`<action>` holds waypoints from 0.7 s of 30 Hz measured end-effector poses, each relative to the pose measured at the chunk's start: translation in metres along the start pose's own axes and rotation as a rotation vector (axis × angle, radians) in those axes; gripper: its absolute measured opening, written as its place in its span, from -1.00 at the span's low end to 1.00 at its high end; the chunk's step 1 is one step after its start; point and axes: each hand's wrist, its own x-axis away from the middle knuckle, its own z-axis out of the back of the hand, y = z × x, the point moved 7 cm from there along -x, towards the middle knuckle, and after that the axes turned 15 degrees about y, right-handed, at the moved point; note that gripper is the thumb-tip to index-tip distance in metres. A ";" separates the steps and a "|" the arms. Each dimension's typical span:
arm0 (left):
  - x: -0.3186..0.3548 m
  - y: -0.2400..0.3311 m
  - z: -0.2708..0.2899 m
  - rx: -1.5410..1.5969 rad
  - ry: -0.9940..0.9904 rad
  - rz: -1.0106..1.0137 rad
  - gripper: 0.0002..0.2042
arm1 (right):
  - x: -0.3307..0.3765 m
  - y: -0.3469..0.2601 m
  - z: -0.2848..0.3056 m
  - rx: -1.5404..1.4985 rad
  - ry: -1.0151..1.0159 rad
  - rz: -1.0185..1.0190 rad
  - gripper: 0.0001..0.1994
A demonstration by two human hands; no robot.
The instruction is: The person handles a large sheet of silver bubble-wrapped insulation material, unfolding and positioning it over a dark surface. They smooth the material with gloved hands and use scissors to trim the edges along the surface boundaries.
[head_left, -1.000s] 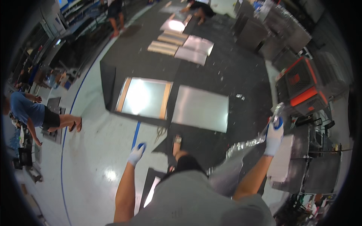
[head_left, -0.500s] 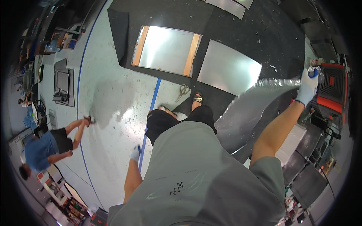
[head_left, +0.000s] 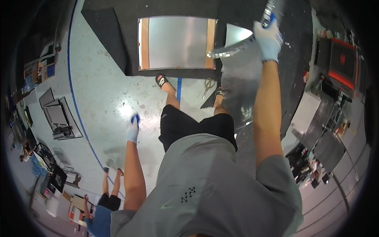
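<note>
The foil (head_left: 231, 51) is gripped at its crumpled edge by the closed right hand (head_left: 269, 37) and held over the mat (head_left: 294, 65), the plate (head_left: 237, 34) being partly hidden. The left hand (head_left: 133, 128) is held over the floor (head_left: 100, 93), nothing being seen in it; how far it is closed cannot be told. Scissors (head_left: 208, 86) are seen near the panel (head_left: 177, 43).

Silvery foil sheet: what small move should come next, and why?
Perhaps bring the left hand up to steady the silvery foil sheet: only the right hand grips it, leaving its crinkled edge loose.
</note>
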 end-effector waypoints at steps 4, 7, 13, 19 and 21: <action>-0.074 0.133 0.017 0.366 -0.070 -0.013 -0.49 | 0.062 -0.114 -0.100 -0.181 -0.064 0.066 -0.43; -0.085 0.164 0.014 0.374 -0.147 -0.053 -0.49 | 0.154 -0.172 -0.160 -0.413 -0.484 0.000 -0.50; -0.075 0.072 -0.001 -0.212 -0.286 0.042 -0.51 | 0.396 -0.159 -0.143 -0.709 -0.933 0.191 -0.30; -0.144 0.012 -0.022 -1.030 -0.256 -0.103 -0.36 | 0.544 0.094 -0.233 -0.788 -0.809 -0.831 -0.50; -0.187 0.010 -0.058 -1.007 -0.222 -0.213 -0.43 | 0.597 0.198 -0.270 -0.810 -0.631 -1.222 -0.56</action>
